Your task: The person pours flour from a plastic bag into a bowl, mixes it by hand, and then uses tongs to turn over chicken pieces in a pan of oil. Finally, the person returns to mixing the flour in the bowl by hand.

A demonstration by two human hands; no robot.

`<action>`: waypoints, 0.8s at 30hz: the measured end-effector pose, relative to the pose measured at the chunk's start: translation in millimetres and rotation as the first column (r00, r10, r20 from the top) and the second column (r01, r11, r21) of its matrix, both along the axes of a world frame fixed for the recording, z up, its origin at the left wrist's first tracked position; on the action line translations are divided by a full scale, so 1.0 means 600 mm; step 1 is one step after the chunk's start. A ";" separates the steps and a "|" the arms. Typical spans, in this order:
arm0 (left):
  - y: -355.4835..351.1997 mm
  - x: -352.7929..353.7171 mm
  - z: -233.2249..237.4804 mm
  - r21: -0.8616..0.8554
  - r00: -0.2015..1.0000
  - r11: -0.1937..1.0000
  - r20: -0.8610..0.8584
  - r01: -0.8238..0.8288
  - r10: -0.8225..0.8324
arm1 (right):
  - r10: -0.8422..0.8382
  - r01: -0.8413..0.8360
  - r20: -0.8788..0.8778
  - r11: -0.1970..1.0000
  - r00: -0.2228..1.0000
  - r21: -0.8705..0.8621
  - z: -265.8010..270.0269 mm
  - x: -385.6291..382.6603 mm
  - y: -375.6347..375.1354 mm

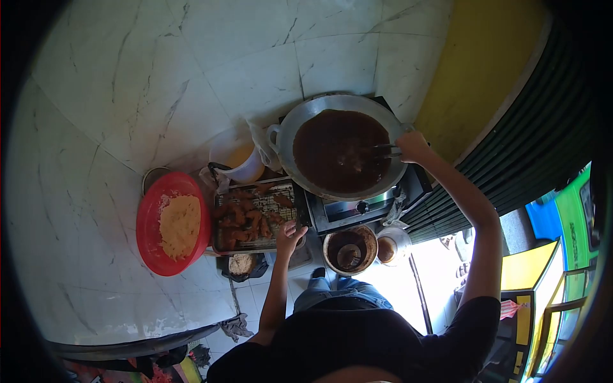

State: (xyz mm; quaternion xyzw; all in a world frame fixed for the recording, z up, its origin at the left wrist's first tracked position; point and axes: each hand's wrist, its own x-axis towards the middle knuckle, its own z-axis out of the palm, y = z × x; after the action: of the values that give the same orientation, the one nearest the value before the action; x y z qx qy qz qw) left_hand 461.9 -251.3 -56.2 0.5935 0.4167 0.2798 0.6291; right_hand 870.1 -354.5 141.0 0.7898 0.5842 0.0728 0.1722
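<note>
- Tongs (385,150): long axis roughly level across the picture, tips pointing left toward the middle of the wok (338,108), over the dark oil.
- Right hand (414,147): at the wok's right rim, grip clenched round the tongs' handle end.
- Left hand (288,235): grip released, fingers spread, on the near corner of the tray (220,246) of fried pieces.
- The tray sits between the red bowl (148,223) and the stove (364,207).
- Green panel (571,239), far right: dark lettering, too blurred to read.
</note>
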 end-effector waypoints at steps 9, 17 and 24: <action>0.008 -0.003 -0.030 0.001 1.000 1.000 0.019 0.003 -0.003 | 0.105 -0.101 -0.127 0.994 0.986 0.034 0.007 -0.079 0.002; 0.002 -0.001 -0.013 -0.009 0.999 1.000 0.039 0.015 -0.014 | 0.138 -0.127 -0.157 0.989 0.978 0.078 0.003 -0.104 0.055; -0.001 -0.001 -0.011 -0.001 1.000 1.000 0.023 -0.020 0.020 | 0.154 -0.143 -0.151 0.987 0.976 0.077 -0.008 -0.079 0.100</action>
State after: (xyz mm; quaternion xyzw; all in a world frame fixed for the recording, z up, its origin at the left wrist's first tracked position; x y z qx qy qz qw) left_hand 461.6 -251.9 -62.9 0.5857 0.4153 0.2927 0.6315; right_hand 822.9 -294.3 136.2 0.7524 0.6506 0.0425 0.0937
